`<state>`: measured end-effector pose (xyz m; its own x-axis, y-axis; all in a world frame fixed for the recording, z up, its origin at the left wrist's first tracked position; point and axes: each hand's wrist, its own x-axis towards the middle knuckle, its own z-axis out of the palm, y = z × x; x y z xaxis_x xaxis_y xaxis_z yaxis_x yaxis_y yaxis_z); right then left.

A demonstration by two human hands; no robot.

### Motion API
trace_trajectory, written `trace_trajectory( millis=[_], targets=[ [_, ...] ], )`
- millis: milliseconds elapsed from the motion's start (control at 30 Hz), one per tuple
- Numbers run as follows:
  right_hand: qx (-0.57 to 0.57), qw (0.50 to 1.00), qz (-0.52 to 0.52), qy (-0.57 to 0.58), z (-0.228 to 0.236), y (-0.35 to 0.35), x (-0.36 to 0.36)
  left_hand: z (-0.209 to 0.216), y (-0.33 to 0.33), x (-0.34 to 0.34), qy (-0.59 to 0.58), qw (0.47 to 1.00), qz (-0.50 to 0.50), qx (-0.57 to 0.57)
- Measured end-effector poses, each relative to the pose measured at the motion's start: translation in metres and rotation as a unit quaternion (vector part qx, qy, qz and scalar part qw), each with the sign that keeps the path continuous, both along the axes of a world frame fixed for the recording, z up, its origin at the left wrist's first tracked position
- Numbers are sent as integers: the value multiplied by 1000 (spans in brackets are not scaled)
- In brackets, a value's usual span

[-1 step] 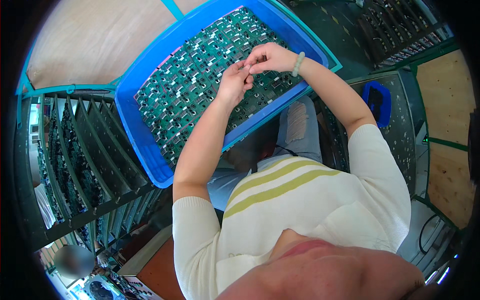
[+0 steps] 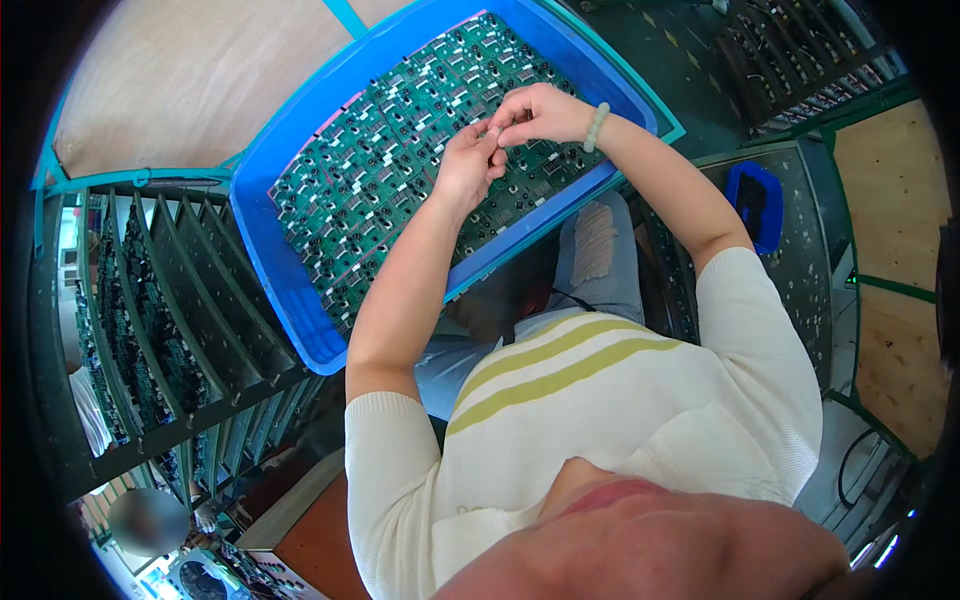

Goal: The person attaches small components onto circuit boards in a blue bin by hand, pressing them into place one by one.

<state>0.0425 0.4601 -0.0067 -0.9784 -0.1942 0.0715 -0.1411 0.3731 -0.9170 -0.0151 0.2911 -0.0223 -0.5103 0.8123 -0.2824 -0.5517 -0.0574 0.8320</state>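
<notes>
Both hands meet above a blue plastic tub (image 2: 262, 255) that holds green circuit boards (image 2: 385, 160) laid out in rows, dotted with small black and white components. My left hand (image 2: 468, 168) has its fingers curled, with thumb and fingertips pinched together. Against those fingertips press the thumb and forefinger of my right hand (image 2: 538, 114), coming from the right. Something small may sit between the fingertips, but it is hidden and I cannot make it out. A pale green bead bracelet (image 2: 597, 128) circles my right wrist.
Left of the tub stands a slotted rack (image 2: 180, 300) with circuit boards in some slots. A small blue bin (image 2: 756, 208) with dark contents sits on a dark worktop (image 2: 800, 270) at right. A wooden panel (image 2: 190, 80) lies beyond the tub. Another person (image 2: 150, 522) is at lower left.
</notes>
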Motion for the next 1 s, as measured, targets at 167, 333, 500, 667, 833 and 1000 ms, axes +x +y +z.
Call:
trace_trajectory(
  millis=[167, 333, 500, 667, 833, 1000],
  targets=[
    [14, 999, -8, 28, -1, 11, -3, 15, 4, -2, -67, 997, -39, 12],
    [124, 989, -76, 27, 5, 32, 5, -1, -3, -14, -103, 990, 91, -40],
    [225, 974, -37, -14, -14, 44, 7, 9, 2, -10, -130, 987, 96, 0],
    [339, 941, 9, 20, -18, 36, 4, 3, -2, -18, -111, 991, 68, -32],
    [366, 930, 10, 13, -21, 35, 4, 17, 6, -11, -129, 984, 91, -78],
    [447, 894, -17, -20, -5, 19, 7, 10, 16, -15, -136, 987, 85, -18]
  ],
)
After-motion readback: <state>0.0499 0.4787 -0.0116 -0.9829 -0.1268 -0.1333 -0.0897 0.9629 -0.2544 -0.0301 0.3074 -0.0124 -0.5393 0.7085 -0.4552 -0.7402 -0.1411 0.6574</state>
